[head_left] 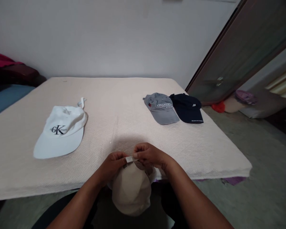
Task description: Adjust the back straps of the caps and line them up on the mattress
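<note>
A beige cap (131,187) hangs at the near edge of the table, its rounded crown toward me. My left hand (112,165) pinches the left part of the cap's back strap (129,159), close to a small metal buckle. With thumb and fingers pressed together, my right hand (149,155) grips the strap's other end. The cap's brim is mostly hidden. To the left lies a white cap (62,127) with black CK lettering, its strap end sticking up at the back.
A grey cap (160,108) and a dark navy cap (188,108) lie side by side at the right, touching. All rest on a table with a cream cloth (116,95). A white wall stands behind; a dark door (228,54) is at the right.
</note>
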Action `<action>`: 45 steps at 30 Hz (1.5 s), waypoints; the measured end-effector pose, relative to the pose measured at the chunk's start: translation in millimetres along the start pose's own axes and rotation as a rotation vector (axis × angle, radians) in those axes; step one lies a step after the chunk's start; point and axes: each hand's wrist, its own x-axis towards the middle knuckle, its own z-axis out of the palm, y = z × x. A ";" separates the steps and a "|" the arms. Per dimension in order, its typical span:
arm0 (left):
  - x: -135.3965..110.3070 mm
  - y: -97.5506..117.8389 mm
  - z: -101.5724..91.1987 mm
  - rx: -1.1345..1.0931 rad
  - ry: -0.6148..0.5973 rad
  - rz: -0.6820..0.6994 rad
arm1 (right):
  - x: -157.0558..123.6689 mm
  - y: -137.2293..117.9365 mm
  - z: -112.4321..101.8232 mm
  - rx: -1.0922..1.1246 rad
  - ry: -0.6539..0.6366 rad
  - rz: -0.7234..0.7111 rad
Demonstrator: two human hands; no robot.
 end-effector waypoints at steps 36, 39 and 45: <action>-2.5 0.7 1.3 -0.175 -0.165 0.022 | 2.3 3.8 6.8 0.019 -0.074 -0.069; -2.6 -0.3 0.8 -0.181 -0.134 0.025 | -3.4 6.0 3.3 0.039 -0.079 -0.085; -1.1 -2.6 -3.1 -0.207 -0.103 0.007 | -13.8 8.4 -5.6 0.022 -0.029 -0.055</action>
